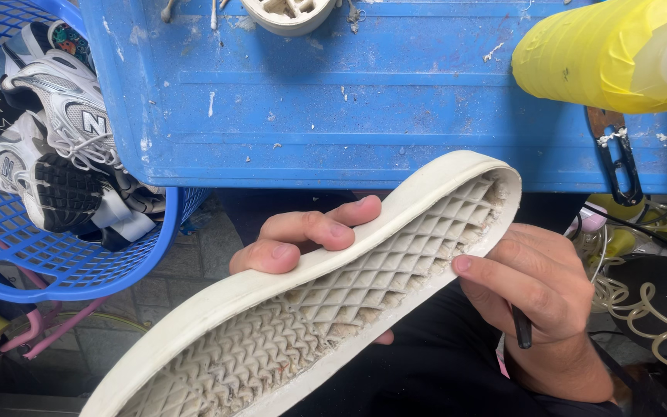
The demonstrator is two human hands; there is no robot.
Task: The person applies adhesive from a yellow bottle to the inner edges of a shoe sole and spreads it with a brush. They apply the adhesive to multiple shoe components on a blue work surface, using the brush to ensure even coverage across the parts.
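Below blue bin (395, 100), both hands grip diamond-ribbed rubber sole (310, 309).

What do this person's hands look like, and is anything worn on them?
Both the left hand and the right hand are bare: no gloves, and no rings or watch show. The nails are short and plain. No sleeve reaches either wrist.

Matt, grimy rubber sole (326, 309)
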